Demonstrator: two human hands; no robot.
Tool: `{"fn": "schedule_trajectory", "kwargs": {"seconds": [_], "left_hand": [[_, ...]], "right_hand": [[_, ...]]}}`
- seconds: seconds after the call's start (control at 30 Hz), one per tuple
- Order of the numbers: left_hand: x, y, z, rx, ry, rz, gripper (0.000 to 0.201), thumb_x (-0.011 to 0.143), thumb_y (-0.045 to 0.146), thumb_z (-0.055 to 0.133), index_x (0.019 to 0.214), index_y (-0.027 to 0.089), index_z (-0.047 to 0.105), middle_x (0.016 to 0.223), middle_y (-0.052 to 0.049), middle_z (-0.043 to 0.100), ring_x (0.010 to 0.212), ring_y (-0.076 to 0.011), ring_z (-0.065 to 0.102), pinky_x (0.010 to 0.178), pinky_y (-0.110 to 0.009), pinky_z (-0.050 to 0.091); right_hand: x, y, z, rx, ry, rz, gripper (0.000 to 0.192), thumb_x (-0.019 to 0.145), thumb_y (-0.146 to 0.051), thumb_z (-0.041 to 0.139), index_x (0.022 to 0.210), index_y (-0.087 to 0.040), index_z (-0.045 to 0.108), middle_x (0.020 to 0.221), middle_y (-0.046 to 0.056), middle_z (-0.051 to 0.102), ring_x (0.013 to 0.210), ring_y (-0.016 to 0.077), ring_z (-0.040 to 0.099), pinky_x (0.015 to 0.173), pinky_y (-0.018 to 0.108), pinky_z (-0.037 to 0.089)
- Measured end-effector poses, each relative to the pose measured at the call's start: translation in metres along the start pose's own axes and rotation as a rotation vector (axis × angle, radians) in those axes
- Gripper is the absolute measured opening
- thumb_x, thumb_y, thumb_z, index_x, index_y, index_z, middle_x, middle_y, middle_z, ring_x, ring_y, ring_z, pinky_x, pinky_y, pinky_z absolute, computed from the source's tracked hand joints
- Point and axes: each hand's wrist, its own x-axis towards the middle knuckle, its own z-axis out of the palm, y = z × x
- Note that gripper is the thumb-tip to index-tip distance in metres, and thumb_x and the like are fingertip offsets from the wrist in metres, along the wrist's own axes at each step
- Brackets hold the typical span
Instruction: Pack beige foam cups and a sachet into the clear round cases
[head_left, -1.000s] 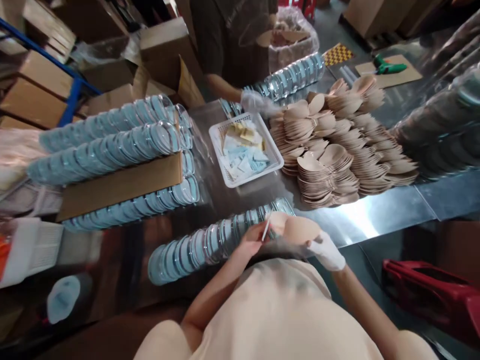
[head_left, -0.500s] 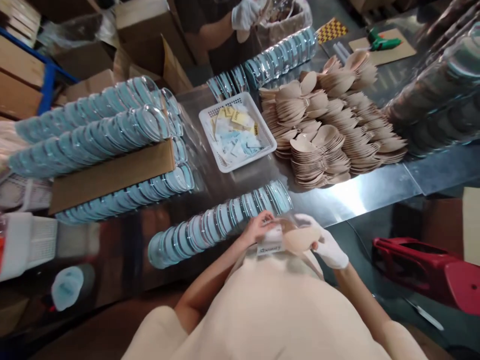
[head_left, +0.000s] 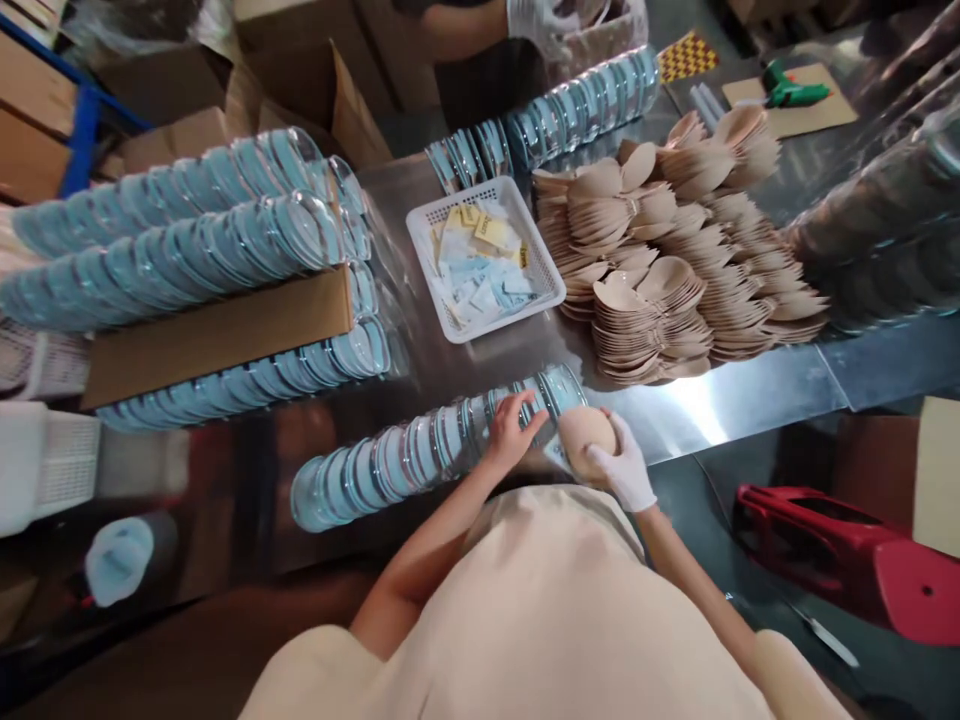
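My gloved right hand [head_left: 624,468] is closed around a wooden spoon [head_left: 586,436], its round tan bowl facing up. A pale printed label [head_left: 556,455] shows at the spoon's left side; how it is attached is unclear. My bare left hand [head_left: 513,432] is apart from the spoon, with thumb and fingers curved and spread. It hovers over or touches the right part of a row of clear plastic packs with light-blue discs [head_left: 390,462]. Beyond lie bundled wooden spoons [head_left: 651,320] in a large pile.
A white perforated basket [head_left: 551,290] holds small yellow and blue packets. More stacked clear packs [head_left: 180,262] lie left around a cardboard strip [head_left: 225,332]. A green glue gun [head_left: 795,92] lies at the back right. Across the table is a co-worker's gloved hand [head_left: 541,22]. A red chair [head_left: 847,550] stands right.
My hands have parted: the left has let go of the clear labelled packaging and opened toward the row. My right hand has moved slightly left and up, still holding the spoon.
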Motion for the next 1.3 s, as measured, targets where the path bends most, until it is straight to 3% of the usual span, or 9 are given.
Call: {"fn": "schedule_trajectory", "kwargs": {"seconds": [0.13,0.3,0.43,0.6,0.73,0.83,0.93,1.1,1.3], "left_hand": [[0.042,-0.015,-0.006,0.592,-0.293,0.227,0.096,0.086,0.066,0.070,0.161,0.015,0.039,0.169,-0.018,0.037,0.159,-0.0385,0.027,0.129,-0.056,0.023],[0.051,-0.028,0.003,0.739,-0.382,0.212,0.096,0.090,0.062,0.065,0.165,0.013,0.031,0.169,-0.017,0.037,0.156,-0.0345,0.035,0.129,-0.051,0.026],[0.050,-0.032,0.002,0.735,-0.335,0.162,0.099,0.089,0.068,0.065,0.166,0.016,0.030,0.170,-0.017,0.036,0.157,-0.0358,0.034,0.129,-0.053,0.025],[0.049,-0.031,-0.001,0.651,-0.348,0.166,0.101,0.086,0.068,0.069,0.164,0.016,0.033,0.169,-0.018,0.037,0.156,-0.0379,0.033,0.130,-0.054,0.022],[0.042,-0.030,-0.001,0.617,-0.359,0.144,0.101,0.085,0.069,0.070,0.164,0.017,0.034,0.168,-0.018,0.038,0.156,-0.0394,0.034,0.130,-0.057,0.021],[0.038,-0.026,0.000,0.604,-0.388,0.122,0.101,0.084,0.070,0.072,0.161,0.015,0.037,0.168,-0.020,0.037,0.156,-0.0406,0.033,0.129,-0.058,0.021],[0.053,-0.016,-0.003,0.550,-0.440,0.096,0.089,0.083,0.071,0.073,0.152,0.019,0.052,0.161,-0.019,0.048,0.150,-0.0402,0.041,0.125,-0.055,0.031],[0.146,0.010,-0.024,0.451,-0.141,0.132,0.049,0.102,0.048,0.056,0.142,0.020,0.059,0.149,-0.016,0.061,0.140,-0.0320,0.052,0.121,-0.046,0.036],[0.239,0.014,-0.060,0.659,0.199,-0.290,0.063,0.098,0.047,0.064,0.145,0.007,0.055,0.150,-0.028,0.057,0.142,-0.0425,0.048,0.118,-0.057,0.035]], "right_hand": [[0.054,-0.032,0.018,-0.650,0.079,-0.193,0.065,0.090,-0.027,0.058,0.154,-0.021,0.050,0.144,0.016,0.061,0.125,0.0320,0.060,0.104,0.045,0.052],[0.094,-0.024,0.058,-1.033,-0.013,-0.295,0.047,0.100,-0.020,0.044,0.144,-0.019,0.058,0.144,0.022,0.061,0.128,0.0340,0.055,0.101,0.045,0.048],[0.102,0.030,0.056,-0.774,0.007,-0.426,0.058,0.101,-0.031,0.042,0.158,-0.018,0.043,0.168,0.018,0.038,0.156,0.0352,0.030,0.121,0.061,0.030],[0.108,0.062,0.038,-0.314,-0.092,-0.202,0.079,0.091,-0.047,0.060,0.160,-0.014,0.042,0.155,0.021,0.054,0.144,0.0312,0.051,0.122,0.050,0.038],[0.128,0.040,-0.002,-0.016,-0.278,-0.009,0.074,0.079,-0.055,0.075,0.142,-0.019,0.063,0.134,0.015,0.071,0.126,0.0305,0.065,0.114,0.051,0.048],[0.176,0.004,-0.041,0.043,-0.046,-0.128,0.053,0.089,-0.052,0.066,0.132,-0.020,0.068,0.129,0.011,0.074,0.125,0.0265,0.065,0.115,0.049,0.048],[0.246,-0.036,-0.063,-0.282,0.159,-0.338,0.036,0.081,-0.037,0.075,0.113,-0.021,0.073,0.134,0.012,0.072,0.143,0.0290,0.050,0.128,0.054,0.031],[0.301,-0.064,-0.062,-0.598,-0.009,-0.234,0.018,0.071,-0.025,0.082,0.070,-0.025,0.065,0.093,0.010,0.079,0.120,0.0301,0.063,0.127,0.059,0.022],[0.247,-0.042,-0.095,-0.231,0.268,-0.175,0.031,0.073,-0.039,0.079,0.095,-0.018,0.074,0.091,0.005,0.077,0.094,0.0225,0.070,0.095,0.040,0.053]]}}
